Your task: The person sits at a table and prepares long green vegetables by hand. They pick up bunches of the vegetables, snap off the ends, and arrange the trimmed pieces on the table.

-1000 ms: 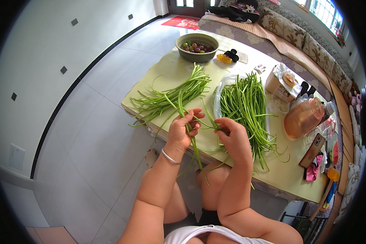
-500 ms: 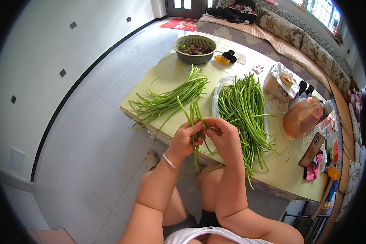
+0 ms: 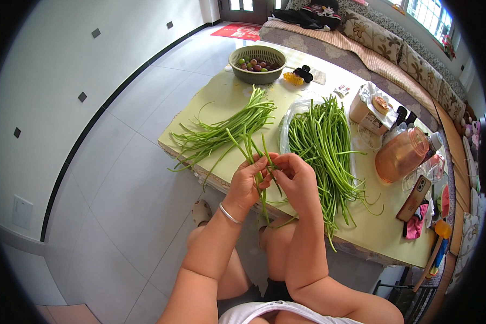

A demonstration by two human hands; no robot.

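Note:
Several long green garlic scapes [image 3: 249, 144] stand up out of my left hand [image 3: 246, 182], which is closed around them just off the table's near edge. My right hand [image 3: 297, 175] meets it from the right, thumb and fingertips pinched on one scape of this small bunch. On the table behind my left hand lies a loose pile of scapes [image 3: 229, 125], their thin tails pointing left. A larger heap of scapes [image 3: 324, 146] rests on a clear plastic bag [image 3: 287, 129] to the right, tails hanging over the near edge.
A grey-green basket of grapes [image 3: 257, 75] stands at the table's far end, beside yellow and black hair claws [image 3: 302, 74]. Along the right are a tissue box [image 3: 368, 110], a big jar of pinkish liquid [image 3: 399, 156] and a phone [image 3: 414, 198]. A sofa [image 3: 372, 32] runs behind.
The scapes in my left hand have tilted and fanned apart slightly, with one now leaning toward my right fingers. Both hands stay in nearly the same place.

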